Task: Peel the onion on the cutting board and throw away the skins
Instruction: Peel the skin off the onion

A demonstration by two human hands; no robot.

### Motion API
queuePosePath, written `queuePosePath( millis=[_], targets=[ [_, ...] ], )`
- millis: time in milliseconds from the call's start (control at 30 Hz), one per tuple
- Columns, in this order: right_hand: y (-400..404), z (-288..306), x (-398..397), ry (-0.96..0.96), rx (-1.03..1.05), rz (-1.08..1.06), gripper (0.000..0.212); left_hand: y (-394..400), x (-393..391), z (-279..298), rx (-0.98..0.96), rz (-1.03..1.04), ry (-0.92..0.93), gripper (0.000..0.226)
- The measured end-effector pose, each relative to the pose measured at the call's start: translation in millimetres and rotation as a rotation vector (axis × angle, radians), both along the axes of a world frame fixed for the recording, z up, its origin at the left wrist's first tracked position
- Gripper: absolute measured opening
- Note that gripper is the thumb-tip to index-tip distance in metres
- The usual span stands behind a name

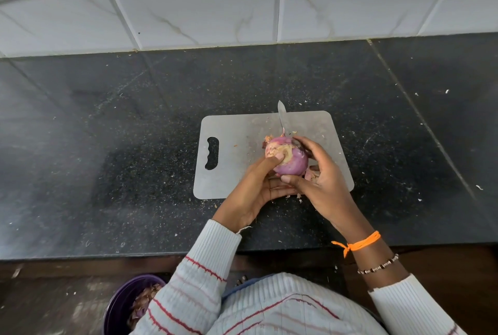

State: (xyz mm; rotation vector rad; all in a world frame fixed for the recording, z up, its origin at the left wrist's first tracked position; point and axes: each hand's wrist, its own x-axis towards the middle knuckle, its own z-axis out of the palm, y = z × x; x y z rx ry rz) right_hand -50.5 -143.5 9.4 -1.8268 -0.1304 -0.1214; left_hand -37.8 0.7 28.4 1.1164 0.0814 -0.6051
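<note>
Both hands meet over the near right part of the grey board [237, 130], which lies on the dark counter [107, 146]. Between them sits the onion [289, 158], purple and mostly bare, with a pale patch turned up toward the camera.

The left hand [253, 192] comes in from the lower left, palm turned toward the onion. Its fingers curl under and around the bulb from below, and the thumb [275, 158] presses flat on the pale patch.

The right hand [320, 175] reaches in from the lower right, back of the hand up, wrist bent inward. It wraps the onion's right side, with one finger across the top edge and another along the underside. It also holds a knife [282, 116]; the blade points away from the person, out past the board's far edge. The handle is hidden in the grip.

Bits of skin [311, 174] lie on the board just beside and under the right hand.

On the floor below the counter, at lower left, a purple bin [121, 302] holds brown skins.
</note>
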Motion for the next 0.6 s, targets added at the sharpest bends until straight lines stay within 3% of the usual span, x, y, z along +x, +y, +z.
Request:
queuePosePath(
  millis=[133,300,600],
  targets=[
    [-1.3,-3.2,1.4,-0.108,-0.232,-0.126,0.071,3.2,4.1,1.2,0.014,0.064,-0.027,0.038],
    [-0.6,-4.0,2.1,-0.217,-0.428,-0.133,0.073,-2.6,2.9,1.4,0.086,0.129,-0.022,0.040],
    [3.4,0.8,-0.3,-0.288,-0.520,-0.088,0.073,-1.4,5.1,6.9,0.248,0.223,-0.071,0.032]
  ],
)
